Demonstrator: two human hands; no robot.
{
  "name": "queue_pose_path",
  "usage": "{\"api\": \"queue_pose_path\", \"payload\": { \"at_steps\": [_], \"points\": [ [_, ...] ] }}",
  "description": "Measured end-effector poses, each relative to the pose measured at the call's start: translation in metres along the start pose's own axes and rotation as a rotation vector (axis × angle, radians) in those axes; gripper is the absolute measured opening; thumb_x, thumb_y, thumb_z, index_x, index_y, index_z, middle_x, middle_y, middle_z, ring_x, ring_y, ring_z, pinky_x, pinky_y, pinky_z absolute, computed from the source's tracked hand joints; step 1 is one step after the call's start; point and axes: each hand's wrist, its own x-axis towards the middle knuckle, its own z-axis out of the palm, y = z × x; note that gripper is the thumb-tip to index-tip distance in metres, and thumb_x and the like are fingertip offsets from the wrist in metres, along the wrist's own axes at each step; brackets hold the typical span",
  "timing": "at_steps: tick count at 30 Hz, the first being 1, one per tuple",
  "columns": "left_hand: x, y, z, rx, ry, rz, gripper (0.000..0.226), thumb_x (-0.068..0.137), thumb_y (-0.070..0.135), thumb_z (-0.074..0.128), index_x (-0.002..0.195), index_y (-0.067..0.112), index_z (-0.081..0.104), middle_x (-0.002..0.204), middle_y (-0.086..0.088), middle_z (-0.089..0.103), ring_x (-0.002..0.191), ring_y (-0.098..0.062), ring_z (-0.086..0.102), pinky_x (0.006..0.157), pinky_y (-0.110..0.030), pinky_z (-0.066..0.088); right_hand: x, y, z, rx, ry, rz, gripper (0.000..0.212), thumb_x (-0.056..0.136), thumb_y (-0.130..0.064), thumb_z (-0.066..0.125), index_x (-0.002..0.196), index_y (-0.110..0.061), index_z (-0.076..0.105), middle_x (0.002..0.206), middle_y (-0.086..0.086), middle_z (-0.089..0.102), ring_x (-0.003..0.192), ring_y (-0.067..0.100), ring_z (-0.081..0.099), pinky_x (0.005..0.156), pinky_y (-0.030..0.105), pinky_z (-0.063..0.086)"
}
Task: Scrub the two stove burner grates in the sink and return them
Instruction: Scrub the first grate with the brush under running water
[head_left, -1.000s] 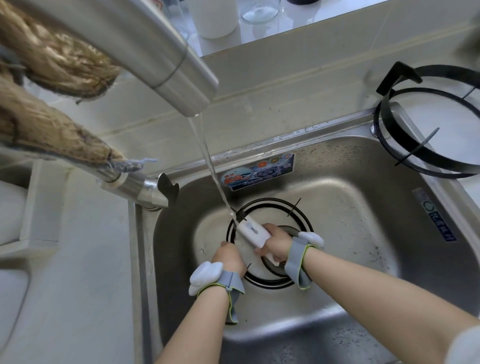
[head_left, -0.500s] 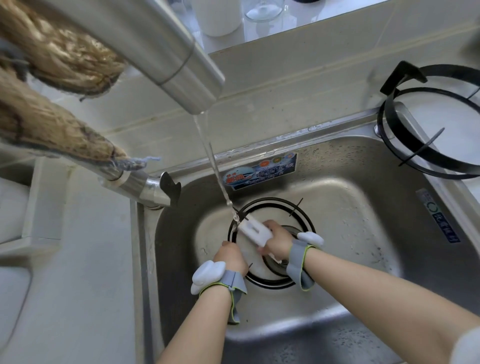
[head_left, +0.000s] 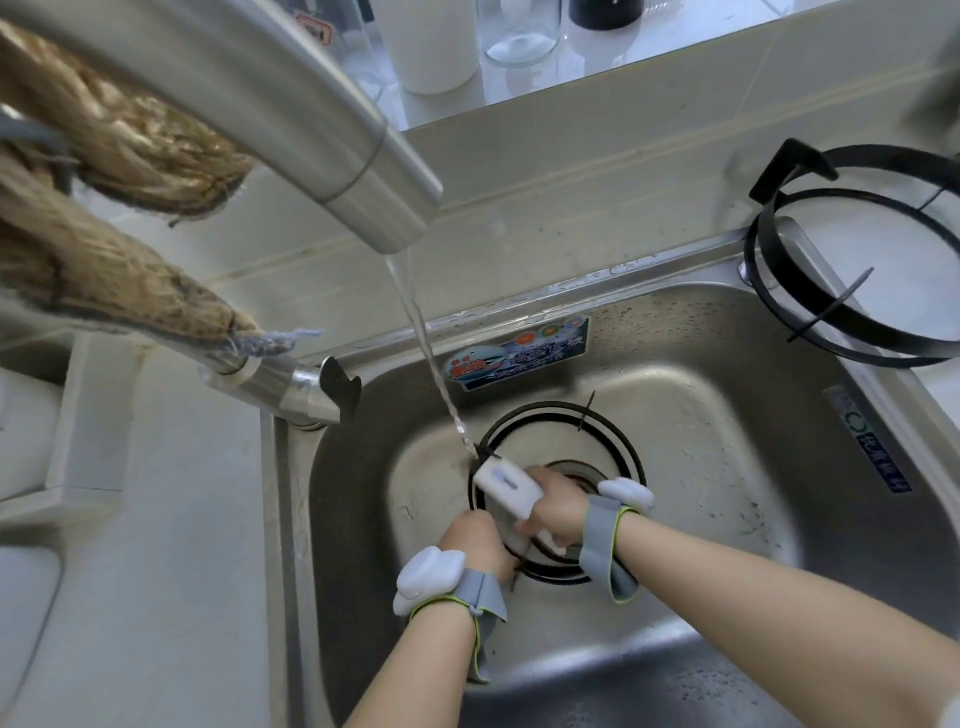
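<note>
A black ring-shaped burner grate lies in the bottom of the steel sink, over the drain. My left hand grips its near-left rim. My right hand holds a white scrub brush against the grate's left rim, where the water stream lands. The second black grate leans at the sink's right corner, partly on the white counter.
The steel faucet spout crosses the upper left with water running from it. Brown fibrous scrubbers hang on the faucet's base. Glass and white containers stand on the ledge behind. White countertop lies left of the sink.
The brush in my right hand has shifted slightly along the grate's left rim under the water. My left hand stays on the grate.
</note>
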Motion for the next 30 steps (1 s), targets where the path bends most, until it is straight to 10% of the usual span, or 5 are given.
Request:
{"api": "queue_pose_path", "payload": {
  "at_steps": [13, 22, 27, 30],
  "points": [
    [0.015, 0.000, -0.053, -0.166, 0.237, -0.006, 0.037, 0.099, 0.027, 0.039, 0.120, 0.001, 0.056, 0.123, -0.019, 0.059, 0.115, -0.033, 0.054, 0.092, -0.033, 0.043, 0.004, -0.002, -0.023, -0.457, 0.039, -0.098, 0.062, 0.079, -0.017, 0.066, 0.134, -0.020, 0.038, 0.122, 0.008, 0.058, 0.104, 0.030, 0.058, 0.082, 0.036, 0.048],
    [0.012, 0.000, -0.030, -0.069, 0.260, -0.077, 0.051, 0.083, 0.043, 0.065, 0.114, 0.006, 0.051, 0.118, -0.011, 0.060, 0.108, -0.026, 0.059, 0.081, -0.030, 0.045, 0.006, 0.008, 0.005, -0.355, 0.027, -0.128, 0.052, 0.079, -0.019, 0.066, 0.127, -0.015, 0.046, 0.120, 0.010, 0.060, 0.103, 0.030, 0.059, 0.075, 0.030, 0.044],
    [0.016, -0.001, -0.027, -0.106, 0.258, -0.103, 0.044, 0.085, 0.036, 0.065, 0.113, 0.006, 0.050, 0.118, -0.011, 0.058, 0.106, -0.027, 0.059, 0.073, -0.029, 0.043, 0.004, 0.009, -0.009, -0.118, 0.287, -0.052, 0.059, 0.082, -0.021, 0.063, 0.135, -0.018, 0.037, 0.123, 0.010, 0.057, 0.109, 0.030, 0.056, 0.078, 0.027, 0.041],
    [0.018, -0.001, -0.027, -0.107, 0.261, -0.099, 0.044, 0.083, 0.037, 0.066, 0.112, 0.007, 0.052, 0.116, -0.010, 0.060, 0.104, -0.027, 0.060, 0.072, -0.028, 0.043, -0.005, 0.010, 0.006, -0.276, 0.120, -0.152, 0.056, 0.085, -0.021, 0.061, 0.136, -0.016, 0.038, 0.127, 0.010, 0.054, 0.113, 0.027, 0.054, 0.087, 0.029, 0.042]
  ]
}}
